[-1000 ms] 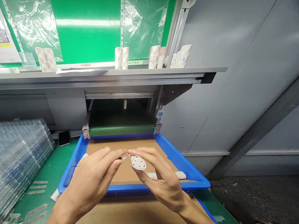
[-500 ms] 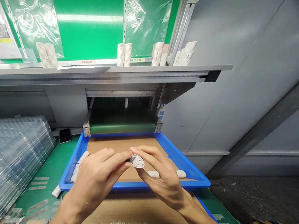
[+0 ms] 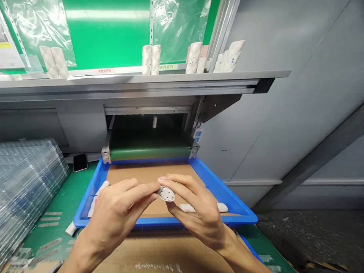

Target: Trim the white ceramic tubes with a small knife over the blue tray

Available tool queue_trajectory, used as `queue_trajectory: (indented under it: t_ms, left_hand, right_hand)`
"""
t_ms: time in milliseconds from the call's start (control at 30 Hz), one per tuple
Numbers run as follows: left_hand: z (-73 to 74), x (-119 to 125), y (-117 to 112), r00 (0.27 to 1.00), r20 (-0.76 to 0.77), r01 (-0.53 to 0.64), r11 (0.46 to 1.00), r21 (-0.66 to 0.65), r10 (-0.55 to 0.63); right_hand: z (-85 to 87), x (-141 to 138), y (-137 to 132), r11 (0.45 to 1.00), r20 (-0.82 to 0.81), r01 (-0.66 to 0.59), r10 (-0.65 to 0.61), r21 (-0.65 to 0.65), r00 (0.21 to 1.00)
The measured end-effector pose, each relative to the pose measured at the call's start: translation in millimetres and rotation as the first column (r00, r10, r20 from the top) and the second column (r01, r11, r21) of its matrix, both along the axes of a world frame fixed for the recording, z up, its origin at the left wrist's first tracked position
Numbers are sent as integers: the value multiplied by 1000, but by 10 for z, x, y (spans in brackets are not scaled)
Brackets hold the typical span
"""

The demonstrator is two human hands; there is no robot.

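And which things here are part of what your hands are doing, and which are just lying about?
In use: white oval plastic part, right hand, left hand.
Lying about: phone, stack of clear plastic trays, white pieces on the shelf.

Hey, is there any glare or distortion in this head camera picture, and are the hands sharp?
Head view: glare streaks the green board, the plastic sleeve shines, the shelf edge slants from wide-angle warp; the left hand and right hand look fairly sharp.
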State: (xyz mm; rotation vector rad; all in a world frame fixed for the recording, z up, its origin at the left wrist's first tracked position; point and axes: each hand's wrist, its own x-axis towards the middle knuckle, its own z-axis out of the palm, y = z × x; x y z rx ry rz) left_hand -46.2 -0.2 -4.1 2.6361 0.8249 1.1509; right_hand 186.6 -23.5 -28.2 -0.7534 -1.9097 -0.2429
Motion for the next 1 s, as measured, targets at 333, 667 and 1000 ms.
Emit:
queue_trajectory:
  t_ms: [333,667,1000]
  left_hand:
    - [36,-9,-24,999,-27,-37,999,13,38]
    - [98,-21,28,996,86,48,989,-140,-37]
    - [50,134,38,901,378,400,739,-541,-211]
  right_hand:
    - [-9,-7,-1,1000,5,-12,12,-24,1000]
    - [-100,-19,20,988,-77,-126,119,-94,990]
    - [-213,-34,1,932,-240,-287,233,-221,942]
